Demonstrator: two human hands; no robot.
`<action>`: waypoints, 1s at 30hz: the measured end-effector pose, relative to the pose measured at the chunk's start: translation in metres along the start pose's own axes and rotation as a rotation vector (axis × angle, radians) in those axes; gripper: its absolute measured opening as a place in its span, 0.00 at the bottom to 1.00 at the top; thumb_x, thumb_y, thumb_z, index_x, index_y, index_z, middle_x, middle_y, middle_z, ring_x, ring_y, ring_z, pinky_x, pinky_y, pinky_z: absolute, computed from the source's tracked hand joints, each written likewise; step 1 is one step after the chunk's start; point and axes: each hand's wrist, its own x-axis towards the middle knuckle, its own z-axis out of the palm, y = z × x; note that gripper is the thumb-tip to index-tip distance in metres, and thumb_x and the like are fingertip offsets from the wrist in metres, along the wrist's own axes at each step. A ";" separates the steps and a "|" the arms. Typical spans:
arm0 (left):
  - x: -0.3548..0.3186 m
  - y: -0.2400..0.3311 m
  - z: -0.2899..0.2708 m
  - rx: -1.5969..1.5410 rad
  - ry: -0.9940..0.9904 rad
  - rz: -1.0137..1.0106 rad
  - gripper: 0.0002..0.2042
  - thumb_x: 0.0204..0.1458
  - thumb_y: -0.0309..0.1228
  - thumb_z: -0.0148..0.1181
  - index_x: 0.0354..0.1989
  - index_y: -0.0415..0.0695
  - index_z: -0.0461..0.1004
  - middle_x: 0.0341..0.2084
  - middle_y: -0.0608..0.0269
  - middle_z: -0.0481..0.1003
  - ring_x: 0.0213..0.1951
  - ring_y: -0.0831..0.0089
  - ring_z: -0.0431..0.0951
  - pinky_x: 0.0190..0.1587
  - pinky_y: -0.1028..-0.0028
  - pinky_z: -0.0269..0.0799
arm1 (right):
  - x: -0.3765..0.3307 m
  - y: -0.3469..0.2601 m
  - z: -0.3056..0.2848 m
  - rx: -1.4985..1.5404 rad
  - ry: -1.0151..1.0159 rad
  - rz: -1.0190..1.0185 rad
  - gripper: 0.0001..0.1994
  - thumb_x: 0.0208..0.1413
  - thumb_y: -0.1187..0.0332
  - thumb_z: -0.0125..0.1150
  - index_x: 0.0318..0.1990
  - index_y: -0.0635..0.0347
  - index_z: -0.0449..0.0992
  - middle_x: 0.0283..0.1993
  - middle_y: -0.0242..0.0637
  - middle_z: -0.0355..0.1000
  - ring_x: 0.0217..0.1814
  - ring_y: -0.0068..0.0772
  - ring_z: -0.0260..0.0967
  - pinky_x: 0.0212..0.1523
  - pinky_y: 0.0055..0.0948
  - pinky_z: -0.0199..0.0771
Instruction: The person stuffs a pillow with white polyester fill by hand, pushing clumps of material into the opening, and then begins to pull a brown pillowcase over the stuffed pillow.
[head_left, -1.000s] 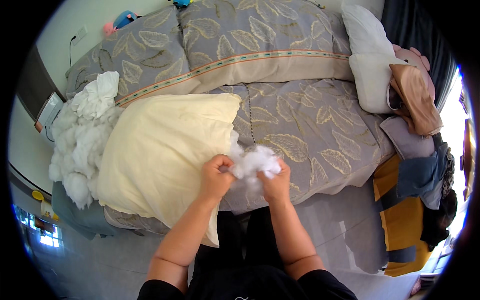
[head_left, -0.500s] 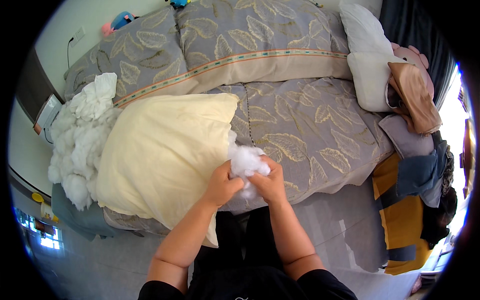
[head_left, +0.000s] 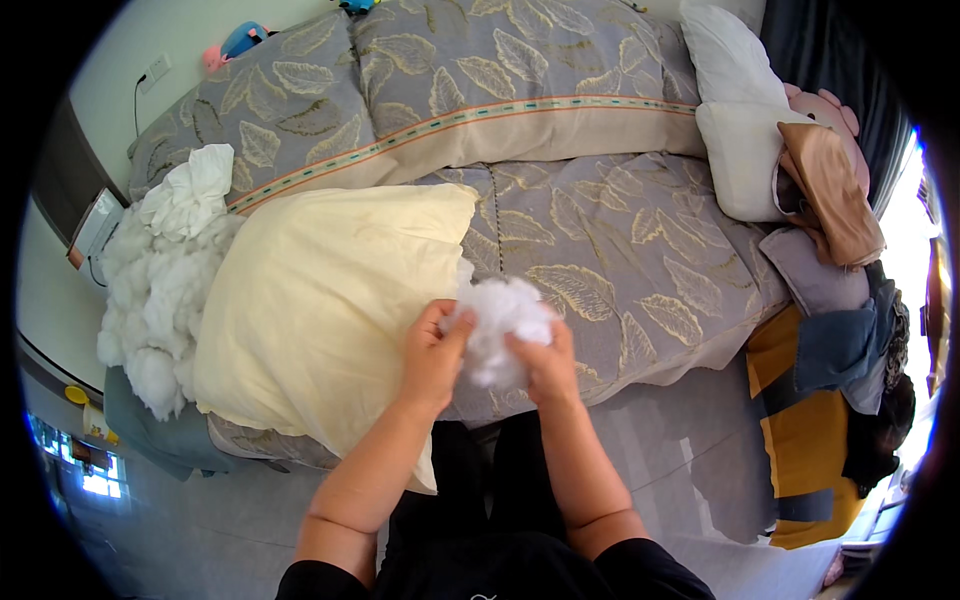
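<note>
Between my two hands is a clump of white fluffy stuffing (head_left: 497,330). My left hand (head_left: 434,352) is closed on its left side, thumb on top. On the other side my right hand (head_left: 545,358) pinches it with the thumb. Just left of my hands, a pale yellow pillow cover (head_left: 325,280) lies plumped up on the sofa, and a bit of white stuffing shows at its right edge. A big heap of the same stuffing (head_left: 160,300) rests at the sofa's left end, with a crumpled white cloth (head_left: 190,195) on top.
The grey leaf-patterned sofa (head_left: 590,230) spans the view. White cushions (head_left: 738,150) and a brown satin cloth (head_left: 825,195) are at its right end. Clothes and a mustard cloth (head_left: 795,430) hang at the right. A white device (head_left: 95,225) stands at far left; grey tiles (head_left: 640,450) show below.
The clump of stuffing looks looser and wider. My hands have moved slightly apart, still gripping it. The pillow cover has stayed in place.
</note>
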 end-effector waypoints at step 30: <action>0.002 0.012 -0.012 -0.012 -0.258 -0.319 0.14 0.53 0.21 0.54 0.49 0.39 0.70 0.40 0.60 0.75 0.41 0.74 0.76 0.42 0.74 0.73 | 0.001 -0.010 -0.006 -0.204 -0.383 -0.109 0.32 0.40 0.77 0.69 0.57 0.60 0.66 0.55 0.40 0.64 0.55 0.29 0.62 0.55 0.29 0.62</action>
